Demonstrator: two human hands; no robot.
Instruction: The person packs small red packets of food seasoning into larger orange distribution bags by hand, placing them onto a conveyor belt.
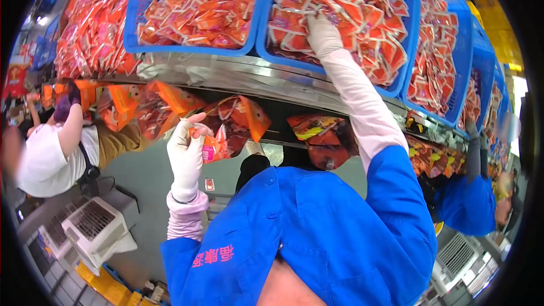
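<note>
My left hand (186,156), in a white glove, is closed on small orange-red packets (212,148) beside an open orange bag (241,116) that hangs below the counter edge. My right hand (324,35), also gloved, reaches into a blue basket (262,37) heaped with small red-and-white packets (362,22). Its fingertips are partly hidden among the packets, so what they hold cannot be made out.
Another blue basket (129,22) of packets and a loose red heap (96,28) lie to the left. More baskets run right. A co-worker in white (54,153) stands left, another in blue (467,204) right. Orange bags hang along the counter.
</note>
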